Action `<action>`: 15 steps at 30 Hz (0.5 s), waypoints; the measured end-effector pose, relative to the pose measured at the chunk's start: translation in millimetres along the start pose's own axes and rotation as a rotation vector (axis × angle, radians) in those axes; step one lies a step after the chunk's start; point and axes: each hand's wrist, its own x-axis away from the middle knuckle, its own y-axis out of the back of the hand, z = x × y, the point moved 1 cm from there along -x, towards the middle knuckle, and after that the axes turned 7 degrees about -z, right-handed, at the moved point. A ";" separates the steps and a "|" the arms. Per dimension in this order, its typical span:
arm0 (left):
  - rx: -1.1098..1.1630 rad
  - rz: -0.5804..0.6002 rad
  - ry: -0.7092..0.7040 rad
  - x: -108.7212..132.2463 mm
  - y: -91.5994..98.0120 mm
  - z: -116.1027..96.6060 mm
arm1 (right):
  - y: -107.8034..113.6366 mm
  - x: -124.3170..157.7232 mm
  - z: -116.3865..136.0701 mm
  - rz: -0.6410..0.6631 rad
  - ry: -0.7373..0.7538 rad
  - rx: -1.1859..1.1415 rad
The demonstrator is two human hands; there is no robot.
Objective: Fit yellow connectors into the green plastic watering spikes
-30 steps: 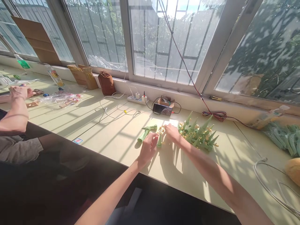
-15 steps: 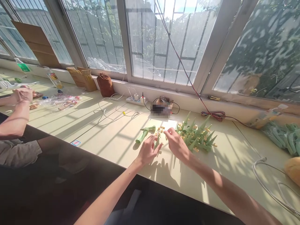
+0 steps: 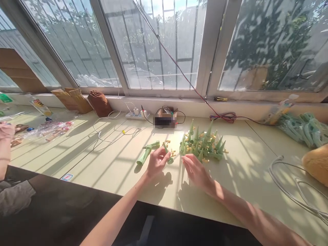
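Observation:
Between the thumb and fingers of my left hand (image 3: 156, 162) is a green cone-shaped piece (image 3: 167, 157), its narrow tip pointing up. My right hand (image 3: 195, 168) is a short way to the right, its thumb and fingertips pinched together; whatever they may hold is too small to make out. Beyond that hand stands a cluster of green cone-shaped pieces (image 3: 208, 136) with small yellow parts on them. A few loose yellow pieces (image 3: 173, 153) lie just past the held cone. Left of my left hand, green tubular pieces (image 3: 145, 155) rest on the table.
Along the window sill are a power strip (image 3: 137, 115), a small box (image 3: 167, 112), a brown pouch (image 3: 98, 103) and coiled wires (image 3: 227, 117). Bagged green pieces (image 3: 304, 130) and a grey cable (image 3: 289, 184) lie right. At far left, another person's arm (image 3: 5, 147) reaches over the table (image 3: 107, 171).
The view has turned to the right. My right hand has drawn back toward the table's near edge, and the green cone in my left hand now shows more plainly.

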 end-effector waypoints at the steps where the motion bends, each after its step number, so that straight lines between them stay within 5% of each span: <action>1: 0.031 0.009 -0.002 1.0 -2.2 0.6 | 0.4 1.0 0.2 -0.018 -0.020 -0.021; 6: 0.012 0.087 -0.059 8.7 -8.0 2.9 | 1.1 0.8 4.4 -0.058 -0.147 -0.113; 15: 0.070 0.047 -0.044 10.9 -10.4 0.0 | -2.6 2.7 2.1 -0.037 -0.207 -0.116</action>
